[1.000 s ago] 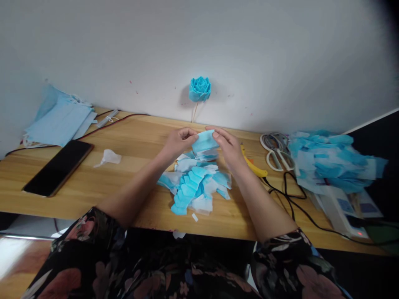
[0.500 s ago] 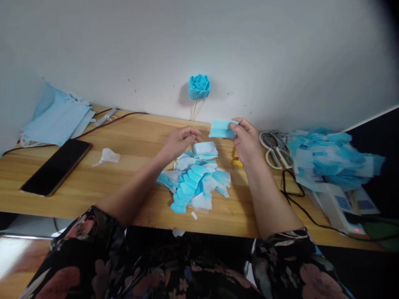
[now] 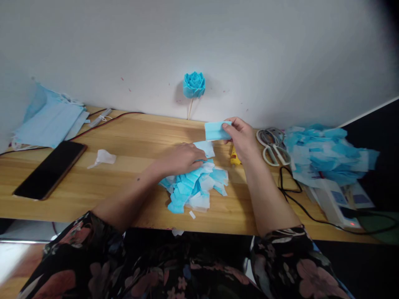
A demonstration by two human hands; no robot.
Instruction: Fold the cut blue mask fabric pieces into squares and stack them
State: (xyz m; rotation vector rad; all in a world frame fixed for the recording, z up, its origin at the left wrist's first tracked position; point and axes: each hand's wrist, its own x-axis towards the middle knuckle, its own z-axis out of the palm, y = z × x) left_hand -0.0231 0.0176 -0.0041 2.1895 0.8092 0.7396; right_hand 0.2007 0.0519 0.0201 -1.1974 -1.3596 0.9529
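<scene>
My right hand [image 3: 241, 137] pinches a rectangular light-blue piece of mask fabric [image 3: 215, 131] between thumb and fingers, holding it up off the table. Palm down, my left hand [image 3: 187, 158] rests over the pile with its fingers stretched to the right, touching the lower edge of a small stack of cut blue fabric pieces [image 3: 205, 148]. Below it spreads a heap of crumpled and pleated blue and white fabric strips [image 3: 190, 189]. A blue fabric rose [image 3: 194, 85] on a thin stick leans against the wall behind.
A phone [image 3: 51, 170] and several face masks [image 3: 51, 124] lie at the left, with a white scrap [image 3: 104, 157] nearby. At the right are white-handled scissors [image 3: 276, 154], a yellow object [image 3: 235, 155], a heap of fabric pieces [image 3: 327, 153] and a white device [image 3: 335, 203] with a black cable.
My left hand has come down and a little right onto the pile. My right hand still holds the blue piece at about the same height. The view has shifted slightly.
</scene>
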